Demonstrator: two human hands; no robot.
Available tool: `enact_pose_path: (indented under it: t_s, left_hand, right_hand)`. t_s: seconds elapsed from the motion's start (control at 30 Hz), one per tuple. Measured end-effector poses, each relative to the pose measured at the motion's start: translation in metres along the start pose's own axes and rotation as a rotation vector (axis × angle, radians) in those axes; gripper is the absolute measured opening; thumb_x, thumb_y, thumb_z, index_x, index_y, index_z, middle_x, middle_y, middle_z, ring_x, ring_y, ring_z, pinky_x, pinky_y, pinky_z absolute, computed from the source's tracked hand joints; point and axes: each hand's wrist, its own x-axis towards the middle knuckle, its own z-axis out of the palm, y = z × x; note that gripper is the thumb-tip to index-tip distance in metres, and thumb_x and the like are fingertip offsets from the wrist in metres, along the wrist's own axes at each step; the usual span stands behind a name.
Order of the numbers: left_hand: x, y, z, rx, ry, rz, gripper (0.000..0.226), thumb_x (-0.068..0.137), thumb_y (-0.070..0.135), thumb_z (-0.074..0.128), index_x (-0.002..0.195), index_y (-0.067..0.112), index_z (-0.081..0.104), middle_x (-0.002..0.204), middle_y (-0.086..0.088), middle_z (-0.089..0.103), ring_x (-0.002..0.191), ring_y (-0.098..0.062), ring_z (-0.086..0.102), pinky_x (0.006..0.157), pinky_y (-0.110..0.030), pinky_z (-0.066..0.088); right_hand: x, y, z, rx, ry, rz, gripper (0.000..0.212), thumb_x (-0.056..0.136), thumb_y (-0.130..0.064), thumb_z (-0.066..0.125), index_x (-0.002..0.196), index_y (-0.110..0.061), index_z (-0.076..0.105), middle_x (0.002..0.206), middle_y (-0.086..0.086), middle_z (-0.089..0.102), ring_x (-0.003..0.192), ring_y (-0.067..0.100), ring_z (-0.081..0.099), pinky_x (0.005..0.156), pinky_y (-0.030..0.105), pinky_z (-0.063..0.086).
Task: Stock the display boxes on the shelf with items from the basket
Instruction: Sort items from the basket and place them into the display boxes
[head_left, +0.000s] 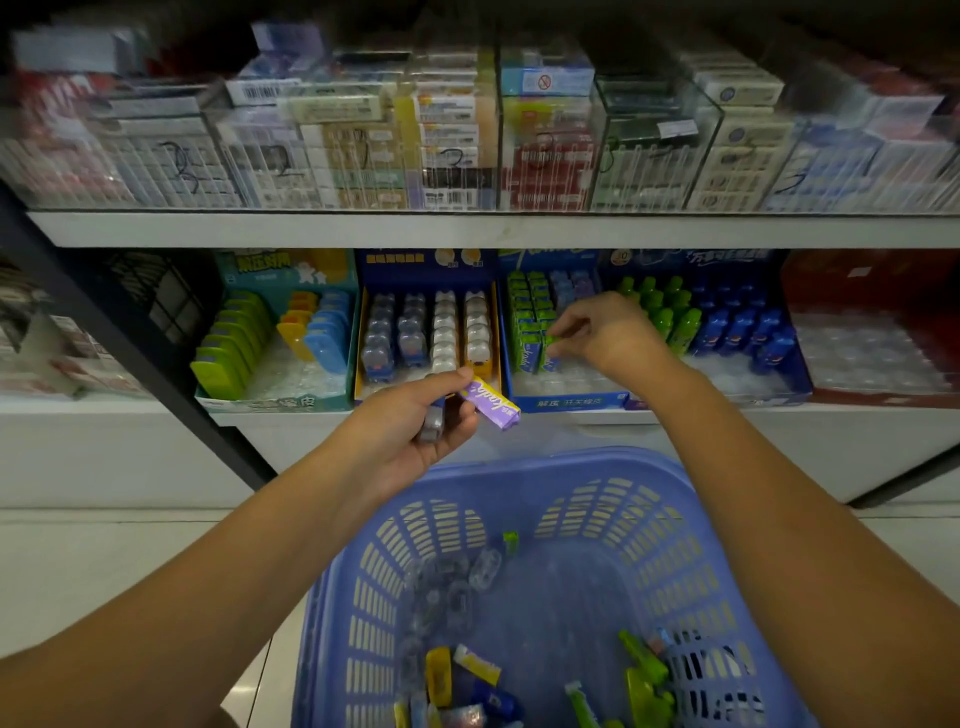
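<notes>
The white shelf carries a row of display boxes along its far side. Near it stands the blue basket, with loose items still lying on its bottom. Right of centre is the blue display box, partly filled with green packs. The right hand hangs over this box, fingertips pinching a green pack at the front of the rows. The left hand, between basket and shelf, grips a purple pack and a clear item.
</notes>
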Motion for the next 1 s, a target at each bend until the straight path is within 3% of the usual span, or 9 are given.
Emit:
enact_pose_path:
  t_s: [0.13,0.2,0.3,0.37,0.5,0.6,0.73,0.9,1.0]
  left_hand:
    - [0.000,0.004,0.002,-0.018,0.002,0.019,0.008,0.084,0.008,0.068,0.080,0.002,0.068,0.065,-0.007,0.062,0.053,-0.010,0.061,0.053,-0.021,0.057]
    - [0.000,0.008,0.006,-0.045,-0.011,0.043,0.013,0.085,0.008,0.067,0.074,0.001,0.068,0.060,-0.007,0.063,0.052,-0.011,0.063,0.053,-0.022,0.057]
    - [0.002,0.011,0.012,-0.093,-0.025,0.102,0.008,0.086,0.007,0.065,0.084,0.000,0.067,0.063,-0.007,0.065,0.054,-0.012,0.066,0.053,-0.021,0.057]
    - [0.004,0.009,0.018,-0.105,-0.037,0.138,0.007,0.087,0.008,0.064,0.086,0.001,0.066,0.065,-0.007,0.066,0.057,-0.011,0.066,0.056,-0.021,0.057]
    - [0.007,0.001,0.030,-0.076,-0.105,0.189,0.009,0.089,0.008,0.062,0.094,0.001,0.064,0.068,-0.005,0.068,0.060,-0.009,0.067,0.063,-0.021,0.058]
    - [0.009,-0.001,0.031,-0.059,-0.111,0.154,0.014,0.089,0.011,0.063,0.099,0.001,0.064,0.072,-0.006,0.069,0.061,-0.011,0.068,0.059,-0.022,0.058]
    - [0.012,-0.002,0.027,0.040,-0.008,0.024,0.022,0.088,0.031,0.064,0.091,0.009,0.066,0.056,0.001,0.062,0.042,-0.006,0.054,0.040,-0.015,0.046]
    - [0.019,0.000,0.022,0.081,-0.007,-0.039,0.033,0.095,0.039,0.051,0.086,0.011,0.064,0.054,0.002,0.057,0.038,-0.006,0.047,0.035,-0.013,0.038]
    - [0.022,0.001,0.020,0.037,-0.037,-0.061,0.033,0.100,0.032,0.043,0.091,0.008,0.063,0.057,-0.001,0.060,0.042,-0.009,0.052,0.039,-0.017,0.044]
  right_hand:
    - [-0.015,-0.004,0.004,0.071,0.172,-0.007,0.026,0.075,-0.019,0.078,0.098,-0.014,0.067,0.091,0.002,0.062,0.082,0.014,0.058,0.077,0.025,0.048]
    - [-0.032,-0.009,0.007,0.312,0.302,-0.026,0.017,0.079,-0.026,0.075,0.089,-0.017,0.064,0.084,0.000,0.062,0.074,0.014,0.059,0.071,0.028,0.050]
    - [-0.062,-0.023,0.010,0.912,0.067,0.031,0.032,0.073,-0.045,0.072,0.088,-0.017,0.065,0.075,0.000,0.069,0.063,0.014,0.066,0.060,0.027,0.052]
    - [-0.075,-0.029,0.015,1.150,-0.078,0.041,0.043,0.069,-0.043,0.071,0.098,-0.012,0.065,0.081,0.003,0.072,0.067,0.016,0.069,0.061,0.022,0.054]
    - [-0.080,-0.037,0.014,1.279,0.050,0.029,0.025,0.072,-0.021,0.070,0.093,-0.007,0.068,0.079,0.004,0.073,0.069,0.013,0.069,0.065,0.017,0.054]
    - [-0.073,-0.031,-0.001,1.094,0.242,0.003,0.009,0.082,-0.009,0.068,0.089,-0.015,0.069,0.076,-0.002,0.073,0.066,0.008,0.067,0.065,0.015,0.053]
    - [-0.055,-0.010,-0.030,0.395,0.447,-0.113,0.012,0.085,-0.011,0.066,0.094,-0.020,0.068,0.082,-0.009,0.068,0.072,-0.001,0.062,0.068,0.005,0.047]
    - [-0.027,0.010,-0.045,-0.005,0.279,-0.172,0.016,0.089,-0.009,0.061,0.103,-0.008,0.069,0.097,0.009,0.069,0.087,0.019,0.063,0.085,0.027,0.050]
    - [-0.017,0.017,-0.043,-0.086,0.149,-0.156,0.018,0.090,-0.006,0.058,0.104,-0.008,0.068,0.099,0.012,0.068,0.092,0.023,0.062,0.084,0.028,0.048]
